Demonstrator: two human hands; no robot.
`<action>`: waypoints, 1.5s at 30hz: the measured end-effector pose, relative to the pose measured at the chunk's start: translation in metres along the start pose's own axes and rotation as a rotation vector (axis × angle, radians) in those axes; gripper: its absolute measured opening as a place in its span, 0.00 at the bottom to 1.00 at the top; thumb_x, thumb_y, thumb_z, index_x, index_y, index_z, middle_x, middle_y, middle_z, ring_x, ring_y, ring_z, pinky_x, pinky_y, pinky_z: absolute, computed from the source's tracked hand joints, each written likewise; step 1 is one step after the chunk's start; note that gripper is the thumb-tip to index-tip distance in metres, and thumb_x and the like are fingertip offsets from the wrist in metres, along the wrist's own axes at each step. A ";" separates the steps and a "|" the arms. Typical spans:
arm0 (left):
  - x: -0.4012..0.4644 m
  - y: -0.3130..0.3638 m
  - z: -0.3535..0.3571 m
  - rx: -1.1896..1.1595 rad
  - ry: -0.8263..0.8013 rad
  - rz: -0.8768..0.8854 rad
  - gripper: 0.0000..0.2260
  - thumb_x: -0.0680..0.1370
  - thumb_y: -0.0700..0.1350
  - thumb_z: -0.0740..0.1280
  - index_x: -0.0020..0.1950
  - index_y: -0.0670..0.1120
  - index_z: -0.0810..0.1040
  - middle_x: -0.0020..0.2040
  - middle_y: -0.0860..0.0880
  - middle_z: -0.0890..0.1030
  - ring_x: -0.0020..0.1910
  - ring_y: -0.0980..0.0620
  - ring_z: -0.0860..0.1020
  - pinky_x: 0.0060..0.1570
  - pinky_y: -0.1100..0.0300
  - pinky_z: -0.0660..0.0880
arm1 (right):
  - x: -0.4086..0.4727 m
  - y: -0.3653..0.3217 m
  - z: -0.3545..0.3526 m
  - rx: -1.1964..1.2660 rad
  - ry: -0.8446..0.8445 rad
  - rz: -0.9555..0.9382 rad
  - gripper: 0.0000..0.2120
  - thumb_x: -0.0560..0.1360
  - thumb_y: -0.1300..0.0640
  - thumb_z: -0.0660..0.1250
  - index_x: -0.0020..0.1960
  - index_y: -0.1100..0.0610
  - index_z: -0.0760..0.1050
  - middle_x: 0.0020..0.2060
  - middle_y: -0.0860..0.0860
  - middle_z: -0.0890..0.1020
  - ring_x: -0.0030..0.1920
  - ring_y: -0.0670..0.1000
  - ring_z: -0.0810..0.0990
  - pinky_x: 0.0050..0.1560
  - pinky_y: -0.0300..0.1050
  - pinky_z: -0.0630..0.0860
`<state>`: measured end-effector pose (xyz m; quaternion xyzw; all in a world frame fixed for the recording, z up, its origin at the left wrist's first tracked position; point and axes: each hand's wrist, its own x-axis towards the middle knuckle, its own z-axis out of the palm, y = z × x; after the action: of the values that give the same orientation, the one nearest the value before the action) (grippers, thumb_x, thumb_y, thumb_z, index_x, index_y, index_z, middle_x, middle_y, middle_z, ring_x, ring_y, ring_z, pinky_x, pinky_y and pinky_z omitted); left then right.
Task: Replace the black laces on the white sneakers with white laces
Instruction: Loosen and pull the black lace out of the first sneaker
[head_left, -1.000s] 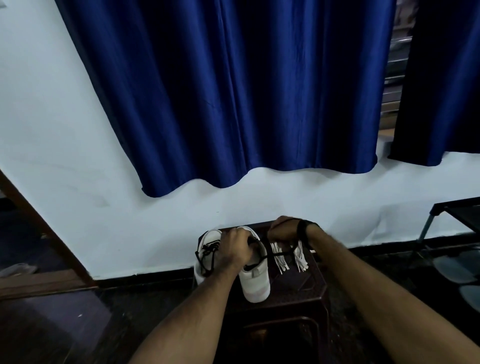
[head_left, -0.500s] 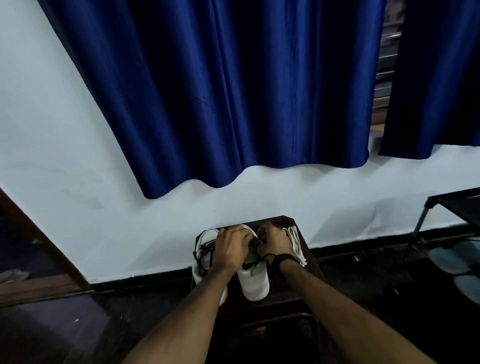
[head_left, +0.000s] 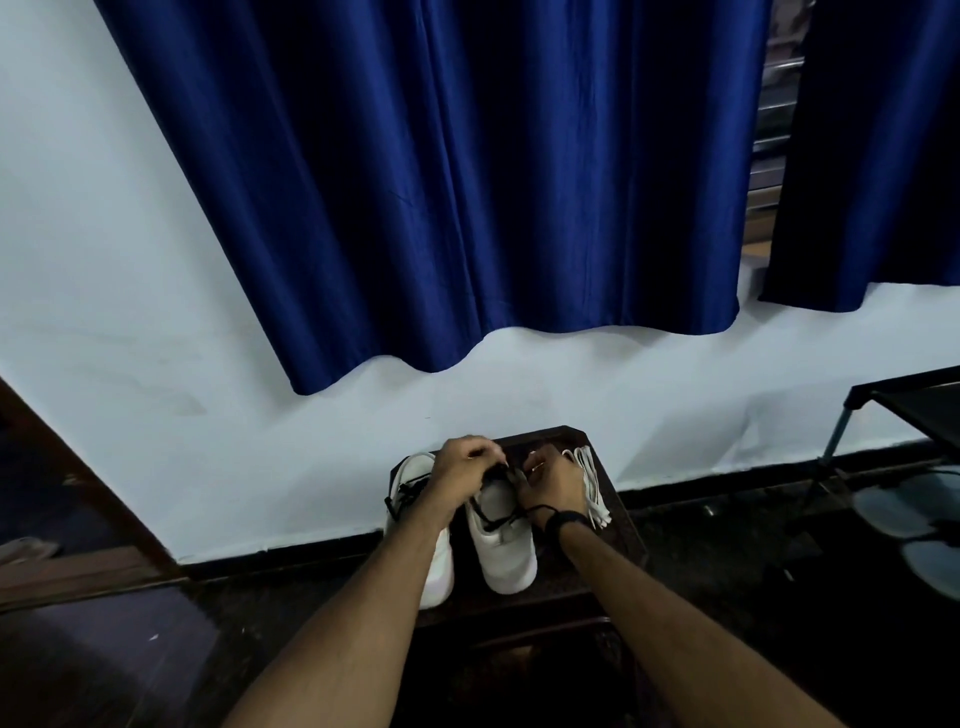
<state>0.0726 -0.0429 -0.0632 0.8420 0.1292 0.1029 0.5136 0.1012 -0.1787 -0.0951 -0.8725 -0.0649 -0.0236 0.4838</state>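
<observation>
Two white sneakers (head_left: 506, 551) stand side by side on a small dark tabletop (head_left: 618, 525) against the wall, toes toward the viewer. No brand or writing is legible. Left hand (head_left: 462, 478) and right hand (head_left: 553, 483) meet over the right sneaker's collar, each grip pinching the black lace (head_left: 501, 517) just below the fingers. White laces (head_left: 592, 488) lie bundled just beside the right hand, near the tabletop's right edge. Dark floor (head_left: 156, 649) surrounds the tabletop.
</observation>
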 end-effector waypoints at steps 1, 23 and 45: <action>-0.001 -0.001 -0.003 -0.203 0.052 -0.094 0.11 0.75 0.36 0.69 0.34 0.47 0.83 0.34 0.50 0.80 0.37 0.52 0.77 0.42 0.59 0.72 | 0.000 0.000 -0.001 0.005 -0.008 0.023 0.08 0.67 0.55 0.74 0.39 0.52 0.74 0.36 0.52 0.83 0.41 0.54 0.82 0.41 0.46 0.76; -0.012 0.006 -0.040 0.601 0.096 0.027 0.14 0.75 0.49 0.68 0.60 0.51 0.81 0.59 0.51 0.81 0.59 0.49 0.78 0.61 0.54 0.74 | -0.007 -0.007 0.002 -0.071 0.018 0.129 0.04 0.66 0.55 0.69 0.35 0.52 0.74 0.37 0.53 0.81 0.42 0.57 0.81 0.38 0.42 0.75; -0.010 0.008 -0.054 0.854 0.523 0.085 0.17 0.76 0.44 0.68 0.65 0.49 0.78 0.62 0.50 0.78 0.61 0.46 0.72 0.58 0.51 0.67 | -0.012 -0.008 -0.001 -0.282 0.106 0.123 0.09 0.70 0.43 0.68 0.42 0.48 0.78 0.40 0.47 0.84 0.50 0.50 0.81 0.59 0.46 0.64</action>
<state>0.0477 -0.0045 -0.0325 0.9275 0.2497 0.2695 0.0687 0.0880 -0.1766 -0.0887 -0.9316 0.0182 -0.0490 0.3597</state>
